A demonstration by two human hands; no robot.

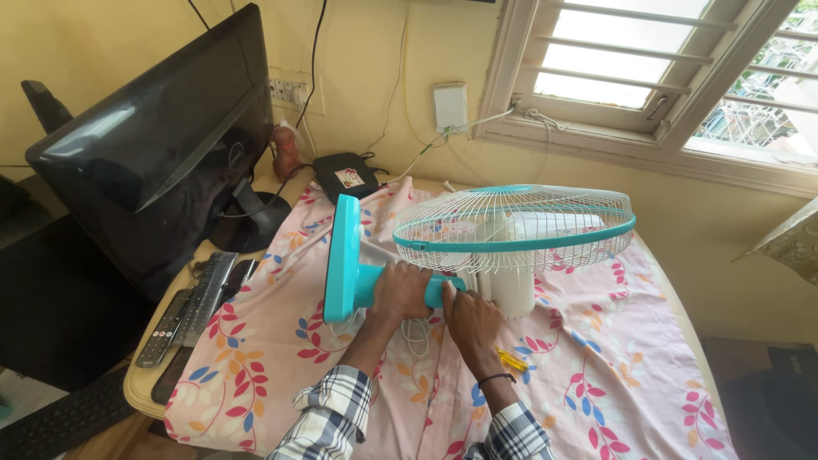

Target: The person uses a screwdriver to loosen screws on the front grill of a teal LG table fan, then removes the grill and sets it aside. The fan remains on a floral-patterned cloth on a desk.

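Fan [503, 247] sideways, base [342, 255] leftward

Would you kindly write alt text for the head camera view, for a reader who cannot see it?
A table fan lies on its side on a floral cloth; the left hand wraps its teal stem and the right hand touches the stem near the motor. A monitor and remotes sit to the left, a window behind.
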